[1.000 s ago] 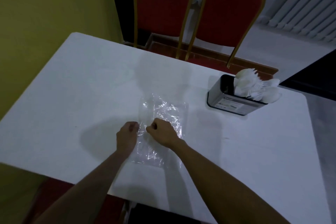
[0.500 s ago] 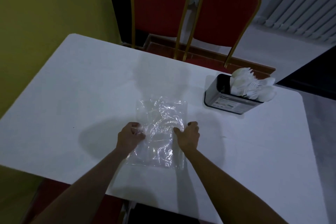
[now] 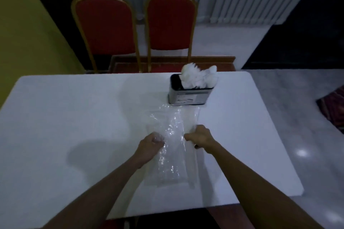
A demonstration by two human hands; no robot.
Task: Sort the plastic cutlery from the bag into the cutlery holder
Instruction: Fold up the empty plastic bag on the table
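Far L is the yellow wall (image 3: 28, 33), close to the table (image 3: 74, 117) on that side, so little room to swing out there. The L half of the tabletop is bare white w/ plenty of slide space. Two red chairs (image 3: 106, 28) stand behind the far edge, backs well above the top, not in the way of low moves. The left hand (image 3: 149, 144) sits on the bag's L edge, fingers curled in and bunching the clear film, prob to anchor it. The bag (image 3: 173, 163) lies flat on the table in front of the person, long axis running away from them, its far end just short of the cutlery holder (image 3: 188, 96). Looks flat and near see-through; can't tell if any pieces are left inside. The holder stands upright near the far edge, and white plastic cutlery (image 3: 199, 78) pokes up out of its R part, while the L compartment looks dark, maybe empty. The right hand (image 3: 201, 135) is on the bag's R edge, knuckles up, fingers curled and seeming to pinch the film. My read: both hands pull the sides apart to flatten or check the bag. Sorting looks close to done. R of that hand is open tabletop to the rounded R edge, then the shiny floor (image 3: 297, 117) and a patterned rug (image 3: 333, 106). Anything swept off that edge would drop.
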